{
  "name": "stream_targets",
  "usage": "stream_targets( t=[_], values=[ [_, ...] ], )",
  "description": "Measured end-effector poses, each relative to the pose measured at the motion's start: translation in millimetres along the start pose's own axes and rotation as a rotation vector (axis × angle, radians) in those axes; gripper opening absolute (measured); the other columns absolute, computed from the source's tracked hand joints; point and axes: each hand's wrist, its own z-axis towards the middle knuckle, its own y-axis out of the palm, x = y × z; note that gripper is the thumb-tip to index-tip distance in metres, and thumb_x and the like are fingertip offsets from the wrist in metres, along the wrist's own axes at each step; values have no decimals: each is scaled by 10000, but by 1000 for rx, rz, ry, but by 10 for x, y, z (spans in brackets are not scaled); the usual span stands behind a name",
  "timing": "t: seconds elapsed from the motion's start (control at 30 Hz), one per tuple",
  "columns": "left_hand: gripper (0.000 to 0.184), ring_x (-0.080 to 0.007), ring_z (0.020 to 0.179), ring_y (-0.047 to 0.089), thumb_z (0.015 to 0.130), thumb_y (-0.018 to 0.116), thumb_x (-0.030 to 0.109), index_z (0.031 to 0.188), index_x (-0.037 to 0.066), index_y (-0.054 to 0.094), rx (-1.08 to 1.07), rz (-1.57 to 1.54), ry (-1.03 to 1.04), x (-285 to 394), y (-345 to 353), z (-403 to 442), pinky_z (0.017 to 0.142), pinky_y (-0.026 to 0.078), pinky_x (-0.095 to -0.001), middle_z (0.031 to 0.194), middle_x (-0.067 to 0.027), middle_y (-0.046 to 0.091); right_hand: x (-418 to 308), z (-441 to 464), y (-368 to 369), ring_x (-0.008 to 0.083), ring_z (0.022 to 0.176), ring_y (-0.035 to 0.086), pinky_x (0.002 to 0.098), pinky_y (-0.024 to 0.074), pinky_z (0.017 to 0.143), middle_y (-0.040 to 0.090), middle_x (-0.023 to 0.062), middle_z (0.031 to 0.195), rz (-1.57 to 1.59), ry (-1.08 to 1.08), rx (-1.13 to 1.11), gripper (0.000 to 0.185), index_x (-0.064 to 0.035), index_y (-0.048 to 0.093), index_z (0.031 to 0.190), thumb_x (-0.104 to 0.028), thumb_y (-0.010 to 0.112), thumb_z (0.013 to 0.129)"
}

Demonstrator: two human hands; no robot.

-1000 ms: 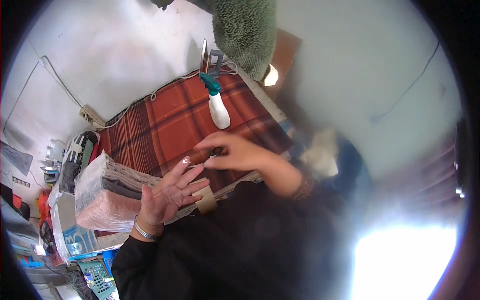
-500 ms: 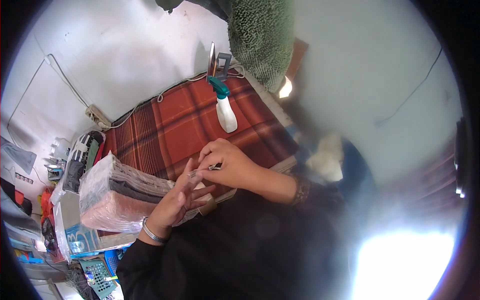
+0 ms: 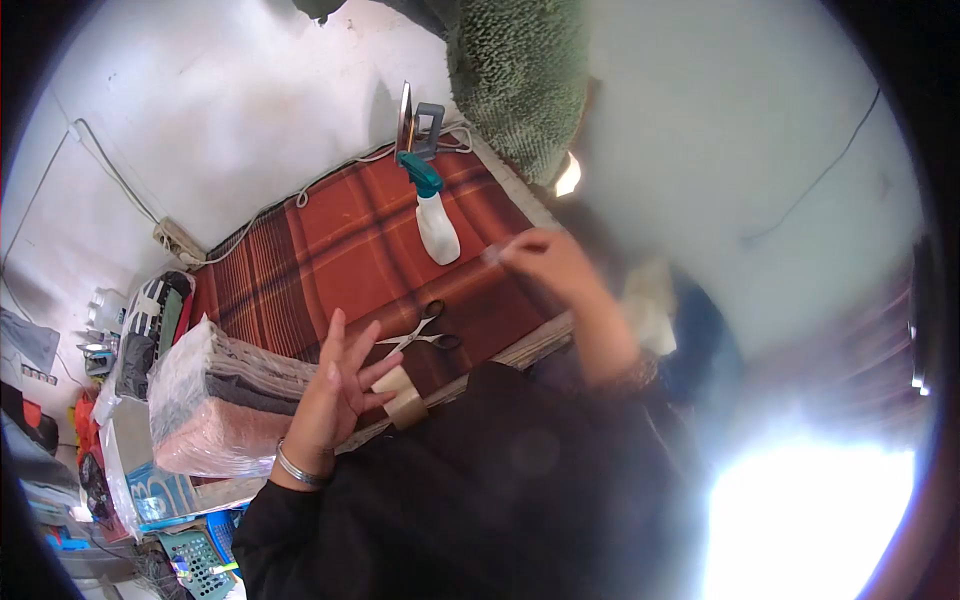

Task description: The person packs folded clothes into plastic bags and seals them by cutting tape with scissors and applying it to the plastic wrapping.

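Note:
My right hand is raised over the right part of the cloth, thumb and fingers pinched on a small pale, clear strip, blurred, perhaps tape. My left hand, a metal bangle at its wrist, has its fingers spread and holds nothing. Beside its fingertips a pair of scissors with black handles lies on the cloth. Partly behind the left fingers is a roll of tan tape, close to the near edge. Left of that hand stands a clear-wrapped stack of folded grey and pink fabric.
A white spray bottle with a green head stands on the red plaid cloth. An upright iron and its cord are at the back. Green textured fabric hangs above. A socket box lies by the wall.
My right hand has moved away from the left, to the right and up, with the small strip. The left fingers have spread, and the scissors now show on the cloth.

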Motion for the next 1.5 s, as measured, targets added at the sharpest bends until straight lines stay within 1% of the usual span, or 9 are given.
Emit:
stream_targets(
  t=[0.17, 0.37, 0.47, 0.73, 0.97, 1.1, 1.17, 1.2, 1.5],
  values=[
    [995, -342, 1356, 412, 887, 531, 646, 1551, 228, -81, 38, 3, 126, 78, -55, -45, 937, 511, -416, 1598, -184, 130, 1910, 765, -917, 242, 790, 682, 357, 521, 751, 714, 113, 804, -473, 163, 303, 356, -70, 740, 856, -369, 799, 673],
    [971, -328, 1342, 431, 897, 530, 628, 1555, 215, -52, 88, -9, 139, 100, -105, -78, 947, 512, -397, 1592, -186, 149, 2601, 741, -1177, 278, 862, 682, 391, 521, 786, 717, 113, 863, -684, 291, 349, 339, -88, 726, 836, -380, 788, 676],
    [961, -324, 1337, 437, 898, 513, 642, 1558, 206, -32, 80, -5, 137, 118, -113, -76, 950, 500, -397, 1592, -182, 161, 2549, 694, -1136, 292, 848, 682, 400, 520, 786, 715, 111, 841, -707, 274, 361, 369, -98, 728, 868, -409, 792, 678],
    [978, -328, 1334, 439, 886, 515, 657, 1561, 163, 8, 92, 25, 178, 212, -64, -103, 962, 483, -398, 1586, -175, 191, 2017, 502, -987, 304, 1211, 540, 502, 479, 928, 596, 132, 1283, -1030, 502, 475, 462, -150, 733, 1038, -510, 734, 748],
    [1038, -357, 1303, 472, 838, 566, 684, 1554, 128, 60, 75, 97, 295, 494, 140, -141, 943, 531, -439, 1565, -207, 212, 1261, 325, -716, 326, 1063, 624, 468, 483, 921, 625, 142, 1239, -660, 262, 619, 560, -106, 672, 1170, -514, 708, 787],
    [1078, -366, 1309, 466, 815, 572, 711, 1556, 132, 45, 69, 152, 325, 679, 357, -148, 957, 518, -441, 1564, -207, 219, 193, 9, 111, 306, 1099, 602, 405, 449, 977, 622, 124, 1211, 1, -118, -55, 564, -81, 597, 1269, -267, 784, 770],
    [1099, -370, 1317, 457, 806, 569, 727, 1557, 126, 37, 15, 165, 305, 759, 444, -160, 974, 500, -442, 1565, -207, 223, -234, -215, 447, 279, 1228, 523, 389, 388, 1050, 574, 128, 1286, -76, -593, -259, 628, -93, 565, 1314, -182, 798, 737],
    [1057, -338, 1364, 400, 832, 587, 673, 1566, 163, 22, -37, 116, 287, 792, 464, -190, 1034, 359, -464, 1596, -136, 194, -355, -276, 599, 271, 1263, 487, 390, 361, 1073, 551, 132, 1315, 26, -589, -388, 650, -97, 562, 1321, -179, 804, 724],
    [989, -349, 1375, 380, 887, 592, 571, 1563, 149, 7, -116, 31, 440, 779, 460, -276, 1082, 336, -523, 1588, -172, 181, -643, -505, 1110, 194, 1076, 623, 317, 484, 915, 664, 118, 1125, 487, -387, -649, 146, -17, 710, 978, -68, 729, 842]
  ],
)
